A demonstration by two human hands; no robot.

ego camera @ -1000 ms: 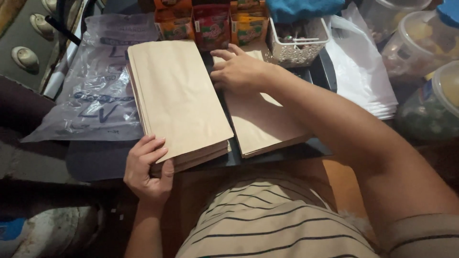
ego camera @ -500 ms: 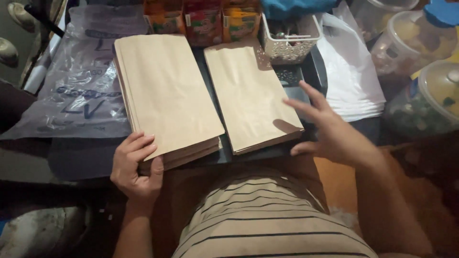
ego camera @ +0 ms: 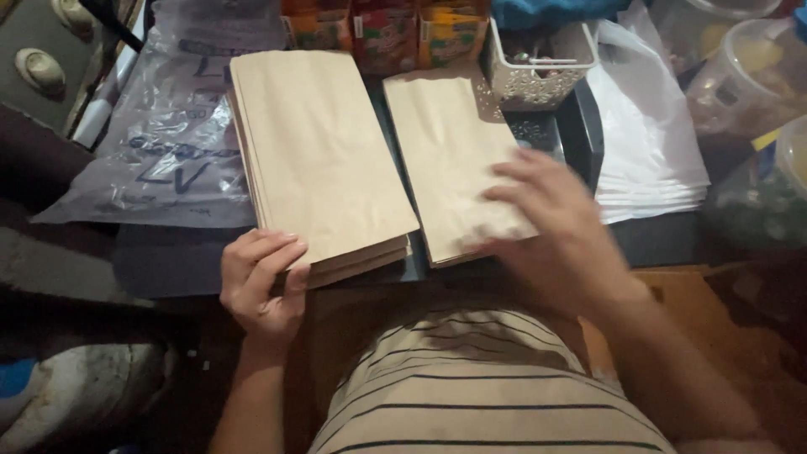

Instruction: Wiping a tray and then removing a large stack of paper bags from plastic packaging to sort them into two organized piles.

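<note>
Bag stack pinched at near corner by left hand, fingers curled, steadying it; right hand, blurred, fingers spread, over single bag.

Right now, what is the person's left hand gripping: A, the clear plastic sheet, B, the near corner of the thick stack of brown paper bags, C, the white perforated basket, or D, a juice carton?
B: the left hand curls around the near corner of the thick stack of brown paper bags, away from the basket and plastic.
</note>
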